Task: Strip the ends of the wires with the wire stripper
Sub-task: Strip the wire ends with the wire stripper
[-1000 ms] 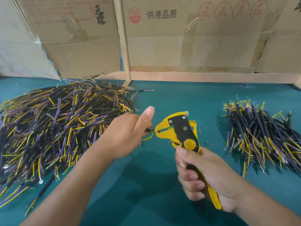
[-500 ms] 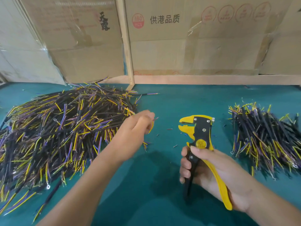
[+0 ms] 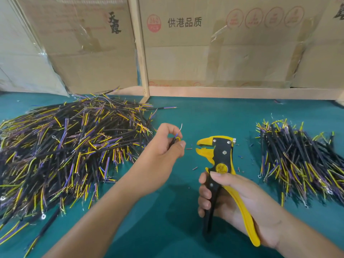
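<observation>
The wire being worked sits pinched in the fingers of the left hand, held up over the middle of the green table; a blue strand with a thin bare tip pokes up out of the fingertips, and a bit of yellow shows beside it. Just to its right, apart from it, is the wire stripper, its yellow jaws standing open and pointing left toward the wire. The right hand holds the stripper by its handles, fingers curled round the black one, the yellow one against the palm, thumb resting below the round yellow badge.

The step in hand looks like the gap between cuts: one strand seems done, and the hand is probably picking out the next end. The next move calls for feeding an unstripped end squarely into the open jaws, then squeezing the handles.

Small bits of cut sleeve lie on the table between hand and tool. A big heap of wires lies to the left, a smaller pile to the right, and cardboard boxes stand along the far edge.
</observation>
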A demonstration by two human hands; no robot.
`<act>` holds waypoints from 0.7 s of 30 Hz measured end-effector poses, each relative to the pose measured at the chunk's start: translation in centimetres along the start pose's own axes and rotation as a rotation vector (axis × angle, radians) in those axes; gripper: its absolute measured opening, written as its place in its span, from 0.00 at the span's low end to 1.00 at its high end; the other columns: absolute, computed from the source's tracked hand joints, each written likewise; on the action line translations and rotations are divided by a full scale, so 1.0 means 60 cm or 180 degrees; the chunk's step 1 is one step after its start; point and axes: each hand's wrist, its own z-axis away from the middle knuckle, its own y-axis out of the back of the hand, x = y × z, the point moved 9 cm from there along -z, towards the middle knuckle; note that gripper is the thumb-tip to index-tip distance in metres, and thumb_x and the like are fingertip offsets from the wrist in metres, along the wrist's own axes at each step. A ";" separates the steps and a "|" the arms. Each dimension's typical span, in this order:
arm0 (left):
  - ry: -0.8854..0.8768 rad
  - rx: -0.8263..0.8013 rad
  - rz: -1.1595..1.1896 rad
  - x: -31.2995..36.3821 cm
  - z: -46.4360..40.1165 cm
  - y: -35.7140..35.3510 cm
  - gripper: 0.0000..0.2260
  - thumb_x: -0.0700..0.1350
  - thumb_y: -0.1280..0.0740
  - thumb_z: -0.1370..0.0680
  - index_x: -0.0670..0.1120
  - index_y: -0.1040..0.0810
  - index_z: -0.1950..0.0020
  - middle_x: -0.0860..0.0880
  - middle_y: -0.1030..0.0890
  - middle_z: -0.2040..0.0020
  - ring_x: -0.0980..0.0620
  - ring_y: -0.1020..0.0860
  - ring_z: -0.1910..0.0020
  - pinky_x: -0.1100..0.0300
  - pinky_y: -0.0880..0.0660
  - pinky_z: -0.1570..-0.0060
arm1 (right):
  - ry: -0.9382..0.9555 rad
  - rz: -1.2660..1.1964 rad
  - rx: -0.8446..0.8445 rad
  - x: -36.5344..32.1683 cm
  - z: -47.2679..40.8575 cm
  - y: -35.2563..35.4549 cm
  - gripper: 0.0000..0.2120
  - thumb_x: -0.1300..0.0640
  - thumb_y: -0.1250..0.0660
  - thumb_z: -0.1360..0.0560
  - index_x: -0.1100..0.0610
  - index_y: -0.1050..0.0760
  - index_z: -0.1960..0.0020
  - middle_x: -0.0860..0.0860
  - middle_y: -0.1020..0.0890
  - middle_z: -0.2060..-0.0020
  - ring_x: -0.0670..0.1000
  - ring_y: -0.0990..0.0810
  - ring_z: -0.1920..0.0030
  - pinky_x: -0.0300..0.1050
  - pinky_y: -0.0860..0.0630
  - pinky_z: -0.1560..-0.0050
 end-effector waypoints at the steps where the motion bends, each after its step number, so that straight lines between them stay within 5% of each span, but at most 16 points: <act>1: 0.0040 0.0014 0.0049 -0.002 0.000 0.000 0.02 0.49 0.41 0.23 0.57 0.32 0.54 0.57 0.32 0.71 0.54 0.39 0.72 0.59 0.39 0.71 | -0.0417 -0.0044 -0.0041 0.039 -0.008 -0.030 0.17 0.54 0.23 0.33 0.64 0.20 0.50 0.60 0.28 0.64 0.59 0.26 0.65 0.58 0.23 0.59; 4: 0.0125 0.0009 0.0275 0.001 0.002 -0.002 0.04 0.46 0.41 0.23 0.54 0.32 0.57 0.57 0.35 0.72 0.58 0.40 0.75 0.69 0.41 0.76 | -0.0441 0.0031 -0.0129 0.044 -0.011 -0.028 0.21 0.53 0.19 0.36 0.64 0.20 0.50 0.59 0.27 0.64 0.59 0.26 0.66 0.58 0.23 0.59; 9: 0.0672 -0.0145 0.1216 0.005 0.004 -0.017 0.05 0.46 0.43 0.29 0.50 0.39 0.64 0.53 0.41 0.74 0.56 0.47 0.78 0.70 0.50 0.77 | -0.0475 0.0033 -0.0108 0.046 -0.011 -0.029 0.23 0.51 0.17 0.38 0.63 0.20 0.52 0.59 0.27 0.65 0.58 0.26 0.66 0.57 0.23 0.60; 14: 0.0782 -0.0038 0.1469 0.014 0.012 -0.028 0.09 0.51 0.44 0.27 0.50 0.39 0.64 0.52 0.44 0.73 0.55 0.50 0.76 0.62 0.56 0.74 | -0.0473 0.0022 -0.0026 0.040 -0.011 -0.034 0.19 0.53 0.21 0.36 0.64 0.20 0.52 0.59 0.28 0.65 0.59 0.26 0.67 0.58 0.23 0.61; 17: 0.0727 0.0152 0.1393 0.014 0.013 -0.023 0.14 0.45 0.47 0.18 0.49 0.39 0.65 0.52 0.45 0.74 0.55 0.49 0.76 0.61 0.56 0.74 | -0.0469 -0.0002 -0.0062 0.039 -0.010 -0.037 0.21 0.52 0.18 0.38 0.64 0.20 0.52 0.59 0.27 0.65 0.59 0.26 0.67 0.58 0.23 0.61; 21: 0.0722 0.0116 0.1663 0.017 0.018 -0.024 0.12 0.49 0.45 0.24 0.49 0.39 0.67 0.51 0.48 0.73 0.54 0.51 0.74 0.56 0.58 0.71 | -0.0463 -0.0021 -0.0049 0.040 -0.012 -0.037 0.25 0.51 0.16 0.41 0.64 0.20 0.53 0.60 0.28 0.65 0.59 0.26 0.67 0.58 0.23 0.61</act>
